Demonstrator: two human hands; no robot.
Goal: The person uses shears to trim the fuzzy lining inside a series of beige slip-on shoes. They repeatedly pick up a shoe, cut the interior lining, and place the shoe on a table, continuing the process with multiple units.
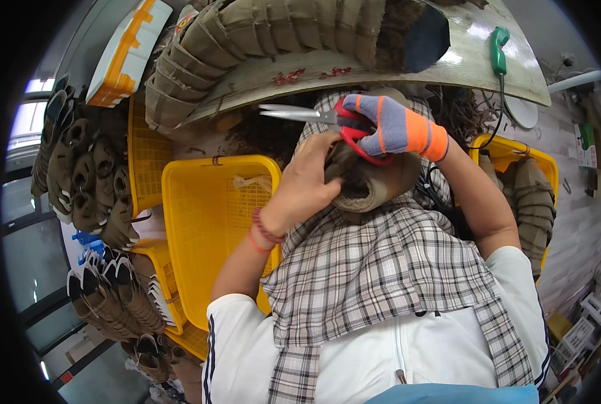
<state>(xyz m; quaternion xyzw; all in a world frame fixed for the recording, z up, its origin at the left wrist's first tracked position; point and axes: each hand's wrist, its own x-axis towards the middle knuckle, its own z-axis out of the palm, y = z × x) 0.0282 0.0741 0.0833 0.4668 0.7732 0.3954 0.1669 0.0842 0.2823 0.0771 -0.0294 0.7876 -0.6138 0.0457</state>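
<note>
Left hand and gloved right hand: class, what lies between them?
In the head view, the scissors' red handles and part of the brown piece lie between the left hand and gloved right hand.

My right hand (391, 128) has a glove (394, 120) on: grey-purple, narrow orange stripes, solid orange cuff (435, 141). My left hand (312, 180) is bare; on that wrist, a dark red bracelet (266, 231) plus a thin orange-red band (257, 244). I'm in a white top (361, 357), front zip (398, 337), dark pull (400, 376), sleeves ending around the elbows, dark stripes down the outer sides. Over that, plaid apron (368, 269): off-white, black and tan lines, matching straps (293, 377) on both sides of my chest. Light blue material (455, 394) along the bottom edge, type unclear.
</note>
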